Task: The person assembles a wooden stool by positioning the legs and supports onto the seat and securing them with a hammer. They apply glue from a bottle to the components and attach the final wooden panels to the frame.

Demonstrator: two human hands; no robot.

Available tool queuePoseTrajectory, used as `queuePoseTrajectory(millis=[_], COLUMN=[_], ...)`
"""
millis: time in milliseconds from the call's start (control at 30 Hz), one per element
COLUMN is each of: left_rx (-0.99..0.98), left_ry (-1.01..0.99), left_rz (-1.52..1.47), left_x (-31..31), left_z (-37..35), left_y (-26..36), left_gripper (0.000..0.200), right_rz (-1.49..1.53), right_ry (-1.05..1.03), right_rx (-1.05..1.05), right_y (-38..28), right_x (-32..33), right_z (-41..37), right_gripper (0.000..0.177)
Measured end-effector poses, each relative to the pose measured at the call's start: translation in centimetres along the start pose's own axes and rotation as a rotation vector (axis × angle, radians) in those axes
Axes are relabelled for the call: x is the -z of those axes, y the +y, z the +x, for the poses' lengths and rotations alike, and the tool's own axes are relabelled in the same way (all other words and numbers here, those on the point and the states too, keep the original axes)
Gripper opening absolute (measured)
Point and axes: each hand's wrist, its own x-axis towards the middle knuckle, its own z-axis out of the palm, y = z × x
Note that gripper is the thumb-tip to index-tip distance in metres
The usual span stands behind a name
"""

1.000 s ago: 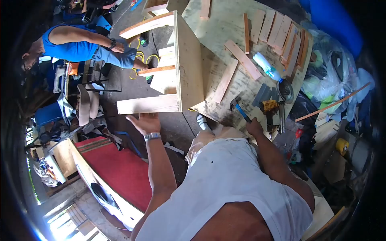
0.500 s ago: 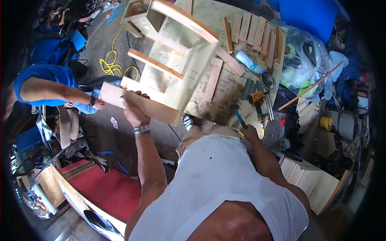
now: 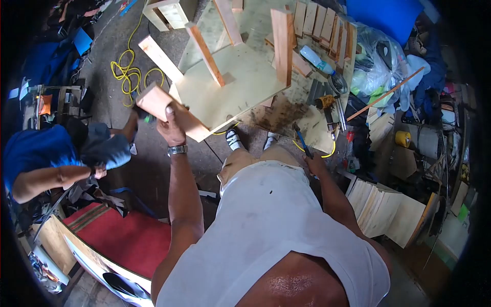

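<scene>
My left hand [image 3: 173, 125] is closed around a wooden board [image 3: 156, 102] at the near left corner of a plywood panel [image 3: 243, 77]. Several boards stand up from this panel, among them a tall one [image 3: 282, 48] at its right corner. The panel lies nearly flat over the work table [image 3: 322, 135]. Low by my right side, my right hand [image 3: 315, 165] grips a hammer [image 3: 302, 140] by its blue handle, head pointing away from me. The joints under my left fingers are hidden.
A yellow drill [image 3: 324, 104], a plastic bottle [image 3: 316, 59] and several short wood pieces [image 3: 322, 25] lie on the table's right side. A co-worker in a blue shirt [image 3: 38, 153] bends at the left. A yellow cord [image 3: 125, 74] trails on the floor.
The wooden frame has tipped from its side to nearly flat, its boards now pointing up. My left hand still holds its corner. The co-worker's hand has moved away from the board and down.
</scene>
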Motion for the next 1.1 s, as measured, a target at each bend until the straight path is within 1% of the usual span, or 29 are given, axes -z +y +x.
queuePoseTrajectory(millis=[67, 100, 133, 167, 200, 233, 300, 367, 400, 433, 467, 500, 533, 567, 600, 633, 667, 700, 767, 833, 867, 933, 967, 1000, 1067, 1100], left_rx=[-0.036, -0.057, -0.050, -0.047, -0.049, -0.062, -0.116, -0.163, -0.202, -0.241, -0.252, -0.187, -0.189, -0.190, -0.163, -0.142, -0.181, -0.181, 0.101, 0.114, 0.118, -0.043, -0.120, -0.142, -0.150, -0.129], left_ry=[0.081, 0.128, 0.110, 0.101, 0.094, 0.075, 0.097, 0.059, 0.106, 0.154, 0.154, 0.143, 0.165, 0.181, 0.192, 0.209, 0.180, 0.232, 0.209, 0.187, 0.178, 0.009, -0.079, -0.139, -0.254, -0.260], left_rz=[0.062, 0.089, 0.118, 0.148, 0.181, 0.204, 0.256, 0.366, 0.488, 0.606, 0.641, 0.624, 0.704, 0.783, 0.768, 0.742, 0.688, 0.608, 0.676, 0.606, 0.569, 0.751, 0.842, 0.836, 0.812, 0.694], left_x=[2.4, 3.0, 3.3, 3.3, 3.3, 3.6, 4.3, 6.2, 7.7, 8.4, 6.6, 8.0, 9.0, 10.1, 10.9, 11.8, 14.4, 14.8, 15.0, 14.6, 15.3, 20.3, 22.0, 23.5, 23.2, 23.3], left_z=[-0.5, -0.8, -2.0, -3.4, -4.6, -5.8, -8.1, -9.3, -9.0, -8.8, -8.7, -7.7, -6.7, -6.0, -5.6, -4.9, -3.6, -3.4, -4.0, -4.6, -4.7, -5.4, -5.3, -4.7, -4.9, -4.5], left_y=[-3.5, -4.6, -4.6, -4.5, -4.4, -4.7, -6.3, -9.4, -11.4, -12.8, -9.8, -11.1, -11.6, -11.9, -12.2, -12.8, -15.5, -16.0, -13.4, -11.7, -11.4, -15.1, -15.8, -17.1, -15.7, -15.7], left_gripper=[0.058, 0.058, 0.058, 0.057, 0.057, 0.059, 0.060, 0.064, 0.067, 0.071, 0.075, 0.079, 0.081, 0.084, 0.086, 0.089, 0.089, 0.088, 0.088, 0.084, 0.083, 0.080, 0.079, 0.080, 0.081, 0.082], right_rz=[0.037, 0.005, -0.034, -0.077, -0.024, -0.010, 0.017, -0.057, -0.094, -0.141, -0.185, -0.222, -0.198, -0.173, -0.147, -0.102, -0.062, -0.025, 0.014, 0.061, 0.082, 0.135, 0.166, 0.197, 0.234, 0.215], right_ry=[-0.031, -0.017, -0.014, -0.016, -0.089, -0.103, -0.144, -0.131, -0.123, -0.082, -0.038, 0.004, -0.040, -0.082, -0.116, -0.104, -0.088, -0.071, -0.117, -0.121, -0.107, -0.100, -0.105, -0.106, -0.079, -0.068], right_rx=[0.064, 0.073, 0.077, 0.089, 0.007, -0.027, -0.106, -0.062, -0.040, 0.031, 0.103, 0.165, 0.130, 0.090, 0.057, 0.017, -0.020, -0.058, -0.104, -0.146, -0.168, -0.225, -0.266, -0.314, -0.403, -0.451], right_y=[1.2, 1.1, 1.6, 0.2, -1.3, -1.0, 0.8, 3.5, 4.9, 5.7, 6.3, 7.2, 6.8, 4.9, 3.9, 4.3, 5.0, 5.7, 6.6, 6.5, 6.1, 5.6, 5.7, 5.6, 4.4, 4.0], right_x=[-0.5, -0.2, -0.1, 0.5, 1.4, 1.5, 1.8, 2.3, 2.5, 3.1, 3.8, 4.0, 4.8, 6.4, 7.1, 6.8, 6.7, 6.6, 5.6, 3.9, 2.6, -0.6, -2.5, -4.6, -9.4, -10.6], right_z=[0.6, 0.9, 0.5, -0.4, -1.4, -0.9, 0.2, 1.8, 2.6, 2.9, 3.3, 3.0, 1.9, 0.3, -0.6, -1.2, -2.1, -3.0, -4.8, -6.7, -8.0, -10.2, -11.3, -12.2, -14.9, -16.7], right_gripper=[0.038, 0.037, 0.036, 0.034, 0.034, 0.034, 0.035, 0.034, 0.033, 0.031, 0.029, 0.028, 0.027, 0.027, 0.027, 0.028, 0.028, 0.029, 0.026, 0.025, 0.024, 0.026, 0.028, 0.030, 0.032, 0.033])
